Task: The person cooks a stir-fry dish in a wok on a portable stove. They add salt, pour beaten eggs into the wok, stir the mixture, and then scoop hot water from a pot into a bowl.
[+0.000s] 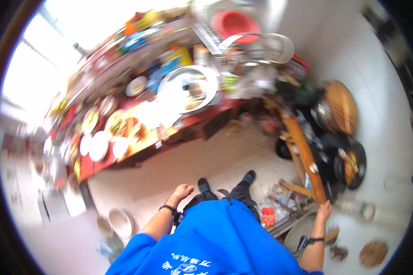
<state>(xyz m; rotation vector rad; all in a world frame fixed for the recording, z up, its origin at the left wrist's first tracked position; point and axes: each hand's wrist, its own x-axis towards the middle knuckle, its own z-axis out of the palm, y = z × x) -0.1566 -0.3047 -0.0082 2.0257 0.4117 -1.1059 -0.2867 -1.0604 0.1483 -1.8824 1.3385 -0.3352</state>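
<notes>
My left hand [184,190] hangs above the floor beside my leg, its fingers loosely curled, with nothing seen in them. My right hand [325,210] is out to the right, by the near end of a long wooden beam [303,158]. Blur smears its fingers, and I cannot tell whether they touch the beam or hold anything. A black wok [359,165] with yellowish food in it stands beyond that beam. Farther off, a red-topped table [91,168] carries a large round steel pan [209,87] and several plates of food, among them a plate of pale greens [116,123].
A round wooden lid [342,107] leans by the right wall. Plastic bags and an orange-red wrapper [267,216] lie on the floor near my right leg. Pale basins [121,222] stand at the lower left. A red basin [234,26] sits among bowls at the back.
</notes>
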